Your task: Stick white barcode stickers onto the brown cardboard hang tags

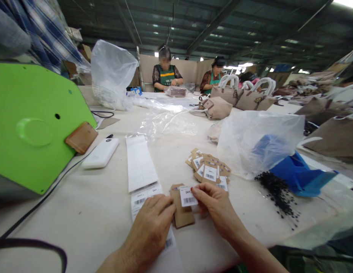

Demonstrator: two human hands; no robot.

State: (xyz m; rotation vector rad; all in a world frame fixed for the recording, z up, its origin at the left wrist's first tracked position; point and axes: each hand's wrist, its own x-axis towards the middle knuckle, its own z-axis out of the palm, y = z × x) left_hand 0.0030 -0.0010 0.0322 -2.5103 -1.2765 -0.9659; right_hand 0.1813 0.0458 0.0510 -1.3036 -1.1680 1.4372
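Observation:
A white barcode sticker (187, 200) is pinched between the thumb and index finger of my right hand (213, 204). It lies over the upper part of a small stack of brown cardboard tags (182, 218). My left hand (153, 216) rests on a strip of printed labels (140, 201), its fingers closed together against the left edge of the tags. Part of the label strip is hidden under this hand. Beyond my right hand, a fanned pile of brown tags with white barcode stickers (209, 172) lies on the table.
A folded white label strip (140, 163), a white power bank (101, 153) and a phone (81, 137) leaning on a green panel (36, 125) are leftward. Rightward lie black strings (278, 195), a blue container (304, 176) and plastic bags (239, 144). Handbags (218, 108) and two people are farther back.

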